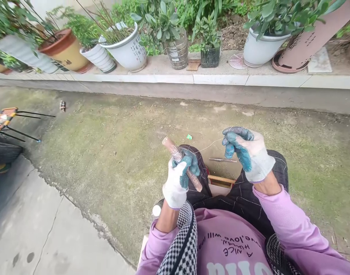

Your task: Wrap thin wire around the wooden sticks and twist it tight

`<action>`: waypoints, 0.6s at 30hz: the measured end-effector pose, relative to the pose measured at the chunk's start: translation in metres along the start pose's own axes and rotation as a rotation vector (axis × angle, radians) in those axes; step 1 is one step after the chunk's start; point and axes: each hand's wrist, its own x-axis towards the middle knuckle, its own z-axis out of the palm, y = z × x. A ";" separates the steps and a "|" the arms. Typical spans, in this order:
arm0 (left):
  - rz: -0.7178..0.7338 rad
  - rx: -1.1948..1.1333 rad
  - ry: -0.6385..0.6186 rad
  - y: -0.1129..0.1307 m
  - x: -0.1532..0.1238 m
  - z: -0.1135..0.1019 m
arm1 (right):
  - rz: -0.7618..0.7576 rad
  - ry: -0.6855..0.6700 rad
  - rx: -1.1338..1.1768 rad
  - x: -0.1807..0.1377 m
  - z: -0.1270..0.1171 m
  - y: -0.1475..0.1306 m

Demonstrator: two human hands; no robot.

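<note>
The left hand [179, 179] grips a brown stick [180, 162]; the right hand [246, 152] pinches a thin thread [209, 145] taut; a harder pull could snap the thread or slip it from the gloved fingertips

Ahead of our knees [238, 183] the mossy ground [120, 152] lies open, with only a thin rod [222, 160] on it. Farther off, the ledge [215, 79] crowded with plant pots [129, 49] blocks our way.

Mossy concrete ground [112, 160], a tiled ledge [221, 78] of potted plants [126, 46] in daylight.
</note>
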 end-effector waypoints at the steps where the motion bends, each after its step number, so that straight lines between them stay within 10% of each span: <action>1: 0.017 0.029 0.026 0.001 -0.001 -0.001 | -0.014 0.005 -0.023 -0.003 0.001 -0.001; 10: 0.121 0.028 0.090 0.015 -0.007 0.019 | -0.124 -0.012 -0.276 -0.030 0.005 -0.007; 18: -0.146 0.140 -0.114 0.010 -0.007 0.039 | -0.269 -0.104 -0.385 -0.042 0.006 -0.007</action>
